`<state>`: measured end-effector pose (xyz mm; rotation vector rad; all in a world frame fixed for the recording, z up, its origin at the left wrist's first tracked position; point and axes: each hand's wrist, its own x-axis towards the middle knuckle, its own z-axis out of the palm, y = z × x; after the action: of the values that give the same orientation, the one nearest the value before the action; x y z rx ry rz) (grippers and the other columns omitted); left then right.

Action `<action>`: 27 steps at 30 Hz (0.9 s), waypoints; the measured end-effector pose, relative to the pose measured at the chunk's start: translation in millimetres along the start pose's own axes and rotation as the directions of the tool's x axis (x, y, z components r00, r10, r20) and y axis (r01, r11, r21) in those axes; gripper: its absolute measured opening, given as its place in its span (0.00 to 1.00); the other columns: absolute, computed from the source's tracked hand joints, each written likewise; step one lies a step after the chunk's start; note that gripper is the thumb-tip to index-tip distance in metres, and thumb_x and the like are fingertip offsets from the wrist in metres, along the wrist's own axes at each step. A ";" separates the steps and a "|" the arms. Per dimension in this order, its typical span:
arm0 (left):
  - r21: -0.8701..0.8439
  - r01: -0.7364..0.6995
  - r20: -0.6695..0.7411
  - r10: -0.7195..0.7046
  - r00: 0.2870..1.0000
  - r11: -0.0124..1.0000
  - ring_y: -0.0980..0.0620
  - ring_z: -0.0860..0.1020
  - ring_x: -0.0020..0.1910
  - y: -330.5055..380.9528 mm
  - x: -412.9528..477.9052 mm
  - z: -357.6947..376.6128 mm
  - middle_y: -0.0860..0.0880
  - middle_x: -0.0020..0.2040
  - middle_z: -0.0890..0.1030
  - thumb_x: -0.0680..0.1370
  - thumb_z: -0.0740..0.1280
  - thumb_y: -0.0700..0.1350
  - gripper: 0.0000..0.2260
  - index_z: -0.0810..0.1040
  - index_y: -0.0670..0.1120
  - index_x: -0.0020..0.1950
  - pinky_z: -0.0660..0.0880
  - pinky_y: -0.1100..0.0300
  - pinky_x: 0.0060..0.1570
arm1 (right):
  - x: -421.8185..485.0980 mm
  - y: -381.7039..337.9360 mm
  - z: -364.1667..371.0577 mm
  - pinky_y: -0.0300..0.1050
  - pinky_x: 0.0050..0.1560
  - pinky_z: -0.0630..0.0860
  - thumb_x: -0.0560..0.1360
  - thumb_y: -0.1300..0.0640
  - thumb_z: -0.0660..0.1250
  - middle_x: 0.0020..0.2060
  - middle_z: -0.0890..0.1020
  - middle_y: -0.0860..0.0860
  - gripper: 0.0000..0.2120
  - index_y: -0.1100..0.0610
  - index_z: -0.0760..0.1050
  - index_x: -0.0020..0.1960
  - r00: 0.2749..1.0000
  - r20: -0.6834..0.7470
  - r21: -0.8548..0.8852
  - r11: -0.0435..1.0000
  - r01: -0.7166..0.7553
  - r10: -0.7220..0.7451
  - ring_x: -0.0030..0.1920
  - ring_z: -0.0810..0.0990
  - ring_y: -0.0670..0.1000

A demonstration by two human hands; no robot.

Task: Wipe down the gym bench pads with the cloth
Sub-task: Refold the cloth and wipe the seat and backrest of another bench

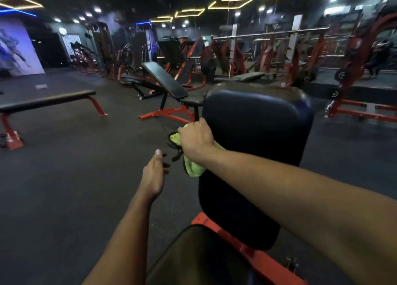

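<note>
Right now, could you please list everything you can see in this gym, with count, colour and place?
Upright back pad: one, dark blue-black, centre right, directly ahead.
Seat pad: one, dark, bottom centre, below the back pad.
Bench frame: one, red, under both pads.
Cloth: one, lime green, at the back pad's left edge.
Flat bench: one, black top, red legs, left.
Incline bench: one, black pad, red base, centre.
Racks and machines: several, red and black, along the back.
Floor: dark.
Left hand: open, empty, beside the cloth.
Right hand: fingers closed on the cloth at the pad's edge.
</note>
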<state>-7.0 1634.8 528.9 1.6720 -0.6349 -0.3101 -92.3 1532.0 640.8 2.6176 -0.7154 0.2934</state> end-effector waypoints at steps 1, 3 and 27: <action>-0.009 -0.007 0.008 0.007 1.000 1.000 0.50 0.80 0.50 24.7 2.3 -2.0 0.45 0.58 0.81 0.79 0.46 0.68 0.32 0.75 0.50 0.68 0.75 0.50 0.47 | 5.2 14.6 -19.0 0.52 0.64 0.65 0.81 0.56 0.59 0.58 0.82 0.51 0.13 0.48 0.76 0.62 0.999 -0.045 0.091 0.996 0.013 -0.008 0.61 0.78 0.55; -0.022 -0.014 0.031 0.015 0.999 1.000 0.50 0.81 0.50 82.9 1.3 -8.1 0.46 0.59 0.81 0.80 0.46 0.67 0.30 0.76 0.51 0.67 0.75 0.53 0.44 | 10.7 40.1 -56.6 0.53 0.60 0.68 0.79 0.58 0.62 0.59 0.81 0.53 0.14 0.48 0.76 0.62 0.996 -0.081 0.300 0.954 0.004 0.022 0.62 0.76 0.57; 0.210 -0.414 0.597 0.219 0.772 0.886 0.49 0.80 0.50 478.0 -14.4 -21.1 0.48 0.51 0.81 0.68 0.73 0.51 0.16 0.77 0.56 0.55 0.78 0.44 0.53 | -27.7 223.8 -289.6 0.54 0.51 0.82 0.73 0.31 0.64 0.47 0.85 0.54 0.27 0.55 0.82 0.49 0.766 0.551 0.832 -0.154 -0.532 0.332 0.47 0.84 0.55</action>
<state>-119.4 1617.3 993.8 1.7491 -1.4759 -0.4697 -260.0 1495.4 965.2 3.5014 -2.2168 1.2715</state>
